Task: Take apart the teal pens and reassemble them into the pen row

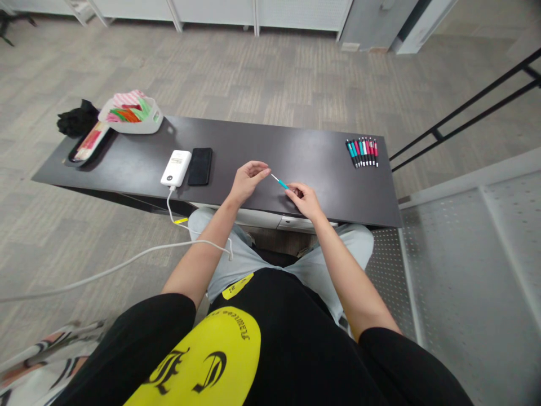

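Above the front part of the dark table, my right hand is closed around the lower end of a teal pen barrel. A thin white pen refill sticks out of the barrel, slanting up to the left. At the refill's far end are the pinched fingertips of my left hand. Its exact tip is hidden by those fingers. The pen parts are held clear of the tabletop, between the two hands.
Several teal, black and red pens lie in a row on the table at right. Left are a white power bank with cable, a black phone, a white basket, a black tray and black cloth.
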The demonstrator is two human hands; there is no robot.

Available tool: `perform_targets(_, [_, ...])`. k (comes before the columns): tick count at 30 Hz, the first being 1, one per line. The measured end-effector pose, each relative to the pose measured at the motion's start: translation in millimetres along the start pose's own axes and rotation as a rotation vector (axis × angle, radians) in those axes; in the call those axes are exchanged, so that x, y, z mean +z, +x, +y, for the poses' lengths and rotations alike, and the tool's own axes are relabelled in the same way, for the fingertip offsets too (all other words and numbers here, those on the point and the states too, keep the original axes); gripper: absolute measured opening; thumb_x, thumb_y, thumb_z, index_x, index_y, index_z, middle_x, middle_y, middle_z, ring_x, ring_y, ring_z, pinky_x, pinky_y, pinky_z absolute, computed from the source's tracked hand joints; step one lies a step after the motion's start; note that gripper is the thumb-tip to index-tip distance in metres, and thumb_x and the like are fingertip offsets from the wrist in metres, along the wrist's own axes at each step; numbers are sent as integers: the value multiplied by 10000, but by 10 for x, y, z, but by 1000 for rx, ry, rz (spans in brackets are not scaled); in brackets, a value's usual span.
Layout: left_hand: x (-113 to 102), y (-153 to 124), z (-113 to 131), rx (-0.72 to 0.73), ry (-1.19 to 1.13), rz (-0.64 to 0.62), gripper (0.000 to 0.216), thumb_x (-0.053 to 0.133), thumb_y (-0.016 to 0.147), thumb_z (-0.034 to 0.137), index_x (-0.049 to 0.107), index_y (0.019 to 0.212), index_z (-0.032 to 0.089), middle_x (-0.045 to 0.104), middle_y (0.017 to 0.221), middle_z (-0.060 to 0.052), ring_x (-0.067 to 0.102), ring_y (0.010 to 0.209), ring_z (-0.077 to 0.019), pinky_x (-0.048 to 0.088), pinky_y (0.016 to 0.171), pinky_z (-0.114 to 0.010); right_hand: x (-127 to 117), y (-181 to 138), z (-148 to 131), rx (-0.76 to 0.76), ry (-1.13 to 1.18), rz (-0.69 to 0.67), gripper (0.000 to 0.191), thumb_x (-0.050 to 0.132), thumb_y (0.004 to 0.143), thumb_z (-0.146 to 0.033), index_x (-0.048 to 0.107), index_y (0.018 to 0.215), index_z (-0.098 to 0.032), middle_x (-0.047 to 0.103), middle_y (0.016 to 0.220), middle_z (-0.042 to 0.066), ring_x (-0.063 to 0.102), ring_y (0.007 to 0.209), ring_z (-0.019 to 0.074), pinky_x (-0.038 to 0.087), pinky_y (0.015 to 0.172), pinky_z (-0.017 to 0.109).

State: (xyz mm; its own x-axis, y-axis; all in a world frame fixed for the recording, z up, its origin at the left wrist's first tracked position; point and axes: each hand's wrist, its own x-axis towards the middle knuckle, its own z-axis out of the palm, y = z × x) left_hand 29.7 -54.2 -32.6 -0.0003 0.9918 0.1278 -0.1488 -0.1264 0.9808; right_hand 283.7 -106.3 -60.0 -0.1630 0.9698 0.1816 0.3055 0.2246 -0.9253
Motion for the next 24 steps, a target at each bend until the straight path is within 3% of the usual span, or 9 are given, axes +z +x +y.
perform_targets(5, [-54,25,-5,29,13,53,557,1111,734,660,845,1000,250,877,1030,-104,850,1003,-279,745,972,-445,2,-1,-14,23,-10,-2,253,815,972,-565,887,1059,-339,776,943,79,634,790,288,565,819,496])
perform_targets(14, [-27,-16,-35,0,39,-35,599,1100,722,700,843,1020,248,874,1030,-105,848,1011,-293,733,1000,-472,-4,-8,-35,33,-27,-1,256,819,976,-573,892,1061,-343,787,946,78,645,798,292,588,838,503])
perform_targets(20, [43,-110,-28,-22,39,-114,520,1078,784,622,851,1060,244,878,1008,-103,849,981,-296,708,985,-480,-8,-10,-43,26,-18,-4,241,828,978,-574,895,1054,-356,791,950,74,637,795,294,577,824,503])
perform_targets(24, [0,-140,-18,-64,140,-194,462,1104,762,425,849,1105,251,891,1044,-73,778,849,-255,667,858,-439,-4,-17,-61,61,-6,4,265,844,949,-592,900,1053,-355,799,947,70,634,796,293,576,815,502])
